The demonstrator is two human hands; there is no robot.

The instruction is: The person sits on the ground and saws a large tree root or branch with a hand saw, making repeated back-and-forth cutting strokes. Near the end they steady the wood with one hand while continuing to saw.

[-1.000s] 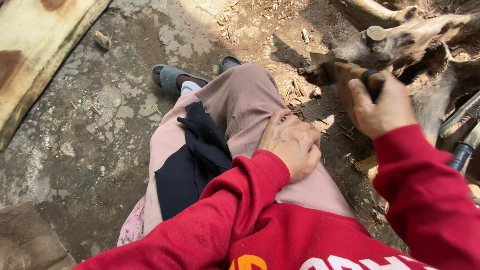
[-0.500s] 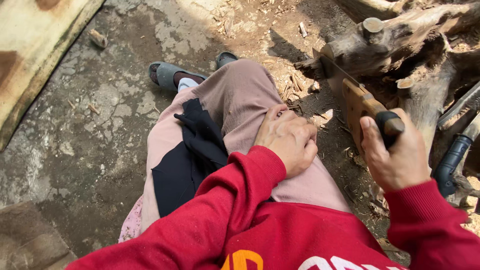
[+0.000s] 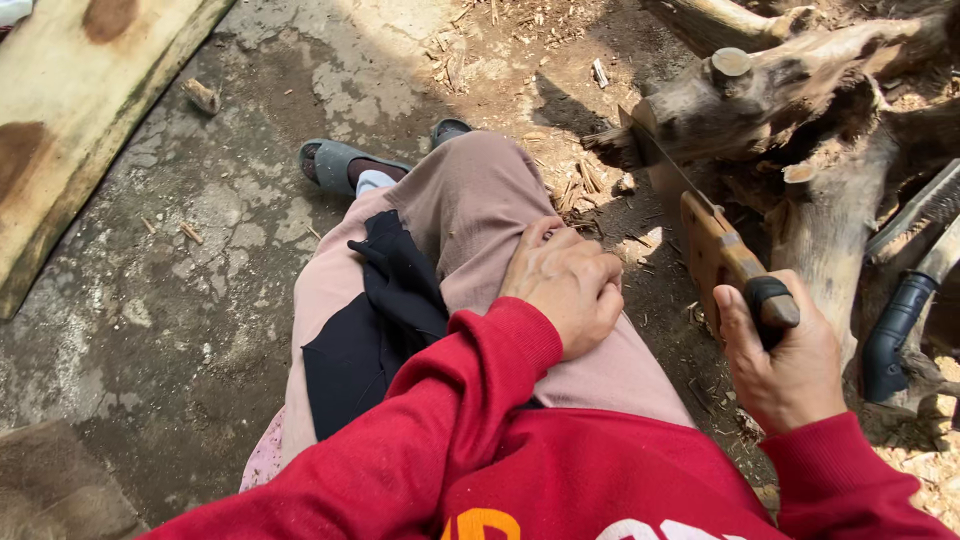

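Gripping the dark end of a wooden-handled saw, the right hand is closed tight around it, the thin blade reaching up and left into a gnarled tree stump and touching the wood below a cut branch stub. The left hand rests loosely curled on the person's right thigh, holding nothing, just beside a black cloth draped over the lap. A grey sandal sits on the cracked concrete ground; a pale wooden plank lies at upper left
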